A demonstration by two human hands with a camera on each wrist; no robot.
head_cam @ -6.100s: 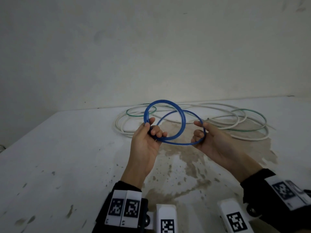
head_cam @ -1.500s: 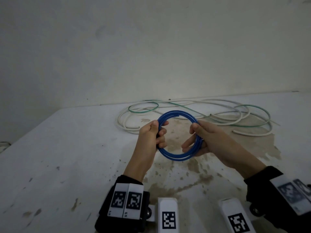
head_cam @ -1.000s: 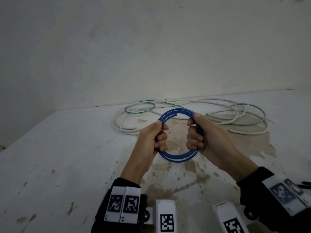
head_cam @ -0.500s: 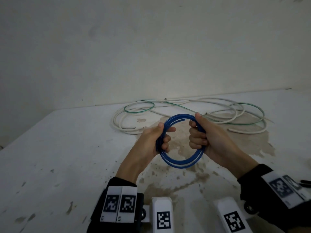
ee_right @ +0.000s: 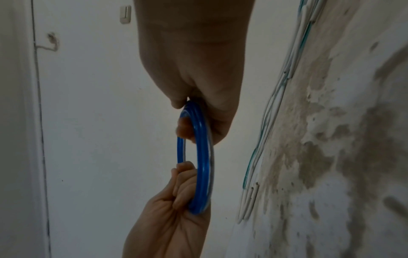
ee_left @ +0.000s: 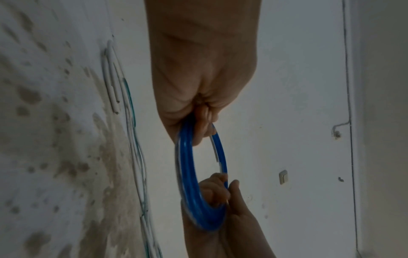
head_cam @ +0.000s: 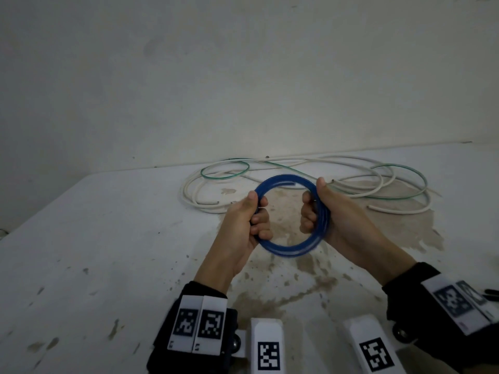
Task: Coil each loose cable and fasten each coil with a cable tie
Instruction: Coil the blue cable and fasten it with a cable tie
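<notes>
Head view, from left to right: the white bench (head_cam: 94, 238) is speckled with small dark marks on its left part, and a broad brown stain (head_cam: 291, 220) spreads over its middle. The left hand (head_cam: 244, 225) is held above the bench with thumb on top and fingers curled through the blue cable coil (head_cam: 290, 249), gripping the coil's left side. The coil is wound into several turns that lie together as 1 ring, and it is clear of the bench surface. One cut end of the blue cable lies along the top of the ring. The right hand (head_cam: 332, 217) grips the ring's right side, fingers wrapped inside it and thumb pressed on the outer edge. Both hands are apart, on opposite sides of the ring.

Behind the hands, near the wall (head_cam: 243, 76), a white cable (head_cam: 348, 160) sprawls in loose loops across the bench, with a thin green cable (head_cam: 225, 177) tangled among them. These loose loops lie on the bench just beyond the blue ring and run off well to the right of it. Both wrists wear dark cuffs carrying white tags with black square codes.

Left wrist view shows a small wall switch (ee_left: 283, 177) on the far wall.
</notes>
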